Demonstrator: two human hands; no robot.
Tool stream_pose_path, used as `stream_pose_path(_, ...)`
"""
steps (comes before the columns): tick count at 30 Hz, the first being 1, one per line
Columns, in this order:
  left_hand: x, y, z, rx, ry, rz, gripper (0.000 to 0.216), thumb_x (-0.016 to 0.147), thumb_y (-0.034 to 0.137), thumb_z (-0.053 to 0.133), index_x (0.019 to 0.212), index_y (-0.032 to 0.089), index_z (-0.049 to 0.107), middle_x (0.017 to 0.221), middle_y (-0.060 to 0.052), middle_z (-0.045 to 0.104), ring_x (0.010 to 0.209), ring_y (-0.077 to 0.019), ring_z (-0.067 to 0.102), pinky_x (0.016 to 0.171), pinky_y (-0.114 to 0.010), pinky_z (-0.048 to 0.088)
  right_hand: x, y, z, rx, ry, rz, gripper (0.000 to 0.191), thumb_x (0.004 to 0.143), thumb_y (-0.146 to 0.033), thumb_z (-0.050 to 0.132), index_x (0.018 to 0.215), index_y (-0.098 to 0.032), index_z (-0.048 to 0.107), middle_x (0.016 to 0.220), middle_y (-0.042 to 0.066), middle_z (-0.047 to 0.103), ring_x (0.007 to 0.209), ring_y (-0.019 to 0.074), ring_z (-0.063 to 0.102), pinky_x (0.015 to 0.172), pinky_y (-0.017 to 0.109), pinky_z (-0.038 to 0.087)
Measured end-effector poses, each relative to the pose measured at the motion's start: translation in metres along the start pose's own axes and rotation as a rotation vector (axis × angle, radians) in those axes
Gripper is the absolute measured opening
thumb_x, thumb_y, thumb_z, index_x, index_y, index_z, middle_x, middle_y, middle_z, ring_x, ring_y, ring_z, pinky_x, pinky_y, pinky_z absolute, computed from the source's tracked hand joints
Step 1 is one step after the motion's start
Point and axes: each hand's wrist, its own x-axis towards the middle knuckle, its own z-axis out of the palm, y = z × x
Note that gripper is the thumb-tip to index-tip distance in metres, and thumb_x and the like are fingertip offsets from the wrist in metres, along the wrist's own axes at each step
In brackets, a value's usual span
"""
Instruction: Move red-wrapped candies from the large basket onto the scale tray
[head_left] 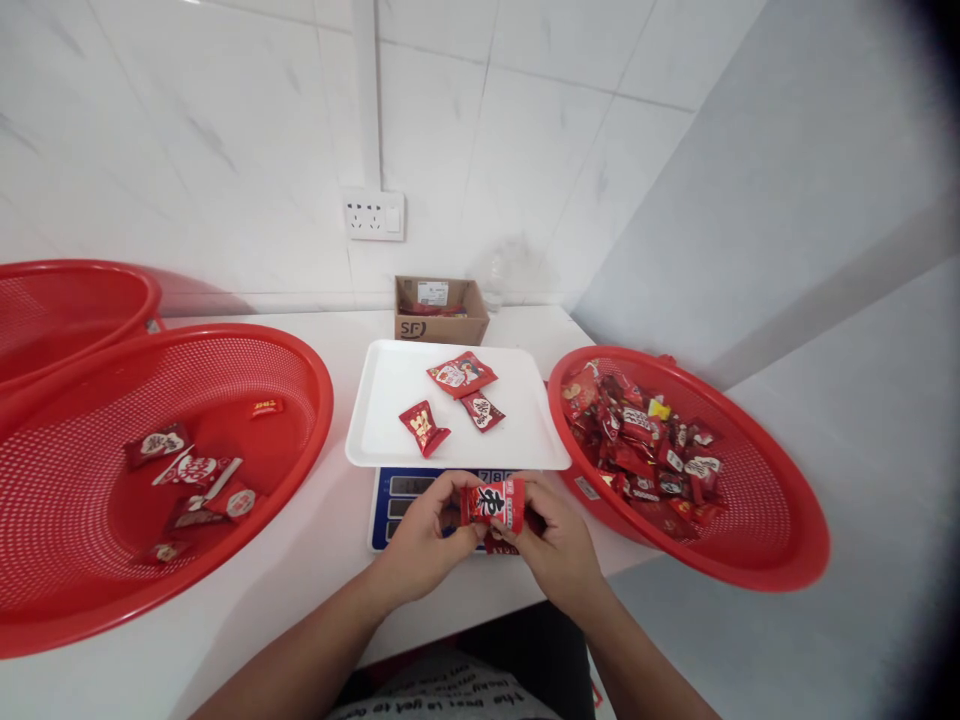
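Between my two hands is a red snack packet with a large black character on a white patch. My left hand grips its left end and my right hand its right end, thumbs in front. Part of another dark red wrapper shows below it, partly hidden by my fingers. Just beyond my hands, a white tray rests on a blue digital scale. On the tray lie a larger red packet, a dark red packet and a small red packet with gold lettering.
At right, a red mesh basket holds many wrapped snacks. The left red basket has several packets in it, with another red basket behind. A cardboard box stands by the wall, below a power socket.
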Motion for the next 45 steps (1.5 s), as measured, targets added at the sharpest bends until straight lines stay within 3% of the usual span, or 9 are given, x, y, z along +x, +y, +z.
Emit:
stream_pose_path(4,0.0,-0.001,0.0,0.257,0.068,0.141,0.022,0.074,0.022,0.072,0.094,0.019,0.063,0.096,-0.006,0.06,0.09,-0.0209,0.055,0.079,-0.031,0.045,-0.002,0.0,0.001,-0.002,-0.017,0.015,0.016,0.084,-0.037,0.061,0.082,-0.023,0.068,0.09,0.005,0.061,0.082,0.0191,0.059,0.07,0.028,0.05)
stream_pose_path(9,0.002,0.001,-0.004,0.452,0.123,0.229,0.008,0.077,0.02,0.067,0.085,0.019,0.065,0.085,-0.005,0.062,0.08,-0.0193,0.057,0.073,-0.029,0.045,-0.005,-0.003,0.0,0.079,-0.125,0.085,0.03,0.076,-0.045,0.069,0.097,-0.024,0.067,0.094,0.005,0.06,0.086,0.0207,0.059,0.074,0.03,0.052)
stream_pose_path(12,0.001,0.002,-0.004,0.485,0.142,0.257,0.007,0.077,0.019,0.066,0.085,0.019,0.067,0.086,-0.005,0.064,0.081,-0.0199,0.058,0.074,-0.03,0.046,-0.006,-0.002,-0.004,0.084,-0.097,0.069,0.035,0.076,-0.048,0.068,0.1,-0.023,0.066,0.095,0.005,0.062,0.087,0.0208,0.059,0.076,0.03,0.05)
stream_pose_path(16,0.001,-0.001,-0.004,0.545,0.188,0.307,0.011,0.076,0.017,0.066,0.086,0.02,0.067,0.086,-0.005,0.064,0.082,-0.0204,0.059,0.073,-0.03,0.046,-0.008,-0.002,-0.006,0.01,-0.043,0.043,0.026,0.082,-0.043,0.061,0.097,-0.022,0.066,0.093,0.005,0.064,0.086,0.0202,0.059,0.076,0.03,0.047)
stream_pose_path(26,0.0,-0.009,-0.007,0.75,0.196,0.47,0.025,0.075,0.013,0.065,0.098,0.021,0.066,0.095,-0.008,0.064,0.088,-0.0219,0.061,0.079,-0.034,0.049,-0.009,-0.011,-0.005,-0.19,0.033,0.15,0.017,0.084,-0.034,0.054,0.088,-0.019,0.061,0.089,0.007,0.062,0.083,0.0209,0.058,0.076,0.034,0.045)
stream_pose_path(29,-0.001,-0.014,-0.007,0.8,0.171,0.52,0.03,0.075,0.01,0.062,0.102,0.021,0.065,0.098,-0.008,0.063,0.09,-0.0217,0.061,0.08,-0.034,0.05,-0.009,-0.01,-0.005,-0.14,0.02,0.189,0.016,0.083,-0.035,0.055,0.078,-0.021,0.059,0.081,0.004,0.059,0.076,0.0187,0.056,0.07,0.031,0.046)
stream_pose_path(34,0.0,-0.018,-0.008,0.869,0.097,0.579,0.036,0.077,0.005,0.054,0.109,0.02,0.062,0.101,-0.008,0.062,0.094,-0.0203,0.06,0.082,-0.034,0.052,-0.009,-0.009,-0.006,0.068,-0.097,0.38,0.02,0.082,-0.04,0.053,0.074,-0.022,0.052,0.066,-0.003,0.048,0.054,0.0122,0.046,0.046,0.024,0.04)
stream_pose_path(45,0.0,-0.014,-0.009,1.038,0.066,0.605,0.031,0.078,0.004,0.049,0.103,0.018,0.061,0.099,-0.01,0.066,0.09,-0.0229,0.062,0.075,-0.036,0.055,-0.006,-0.012,-0.006,0.159,-0.148,0.41,0.028,0.081,-0.044,0.055,0.068,-0.022,0.045,0.063,-0.005,0.046,0.05,0.0095,0.049,0.041,0.02,0.036)
